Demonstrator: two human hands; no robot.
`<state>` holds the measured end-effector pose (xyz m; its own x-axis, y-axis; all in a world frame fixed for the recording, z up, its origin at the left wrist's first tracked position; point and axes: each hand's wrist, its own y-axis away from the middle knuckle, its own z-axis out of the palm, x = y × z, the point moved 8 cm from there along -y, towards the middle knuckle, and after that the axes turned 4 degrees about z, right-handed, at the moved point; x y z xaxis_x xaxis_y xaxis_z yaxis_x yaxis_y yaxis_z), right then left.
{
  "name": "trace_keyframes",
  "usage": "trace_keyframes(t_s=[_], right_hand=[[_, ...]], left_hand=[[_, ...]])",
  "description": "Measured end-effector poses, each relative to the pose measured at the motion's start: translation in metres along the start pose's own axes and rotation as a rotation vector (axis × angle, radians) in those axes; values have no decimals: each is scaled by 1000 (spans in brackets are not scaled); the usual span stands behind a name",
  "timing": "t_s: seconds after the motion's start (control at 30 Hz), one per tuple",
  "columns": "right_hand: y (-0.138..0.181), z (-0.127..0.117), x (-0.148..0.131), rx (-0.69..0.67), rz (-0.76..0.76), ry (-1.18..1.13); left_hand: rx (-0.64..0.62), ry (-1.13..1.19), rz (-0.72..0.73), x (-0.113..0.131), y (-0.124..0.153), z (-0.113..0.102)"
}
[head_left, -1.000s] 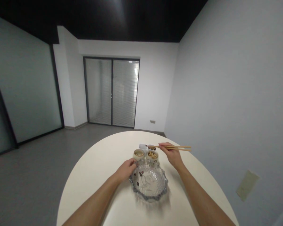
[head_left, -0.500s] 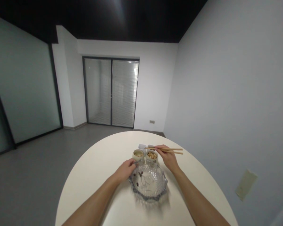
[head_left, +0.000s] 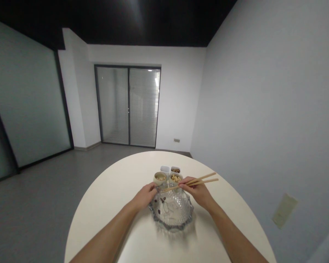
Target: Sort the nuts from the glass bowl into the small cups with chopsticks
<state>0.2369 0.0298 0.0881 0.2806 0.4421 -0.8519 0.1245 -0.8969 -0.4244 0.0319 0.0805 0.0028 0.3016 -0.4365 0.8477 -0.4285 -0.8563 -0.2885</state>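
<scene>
A cut-glass bowl (head_left: 172,215) sits on the round white table (head_left: 104,204), with a few dark beans lying in its left part. My left hand (head_left: 145,195) grips the bowl's left rim, fingers curled over the edge. My right hand (head_left: 197,191) is closed on a pair of wooden chopsticks (head_left: 192,182), whose tips point left and down over the bowl's far rim. Just behind the bowl stand several small cups: one with pale nuts (head_left: 160,177), one with yellowish beans (head_left: 176,178), one with dark beans (head_left: 176,170), and a white one (head_left: 165,169).
A grey-white wall runs close along the table's right side. A grey floor, glass partition and a sliding door with blinds (head_left: 128,106) lie beyond the table's far edge.
My right hand came back toward me from the dark-bean cup, and the chopstick tips swung down to the bowl's far rim. My left hand stayed on the rim.
</scene>
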Motion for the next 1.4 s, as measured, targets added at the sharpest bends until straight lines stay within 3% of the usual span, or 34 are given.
trace_keyframes(t_s=[0.3,0.73,1.03,1.4], right_hand=[[9,38,-3,-153,-35,89],[13,42,-10,-188,-83,130],[8,18,-16,-90,-98,78],[-26,-22,-18,189,-151,95]], left_hand=[[-8,-16,26,10,1,-2],[1,-23,18,7,0,-2],[1,-20,5,2,0,-1],[-2,8,2,4,1,-1]])
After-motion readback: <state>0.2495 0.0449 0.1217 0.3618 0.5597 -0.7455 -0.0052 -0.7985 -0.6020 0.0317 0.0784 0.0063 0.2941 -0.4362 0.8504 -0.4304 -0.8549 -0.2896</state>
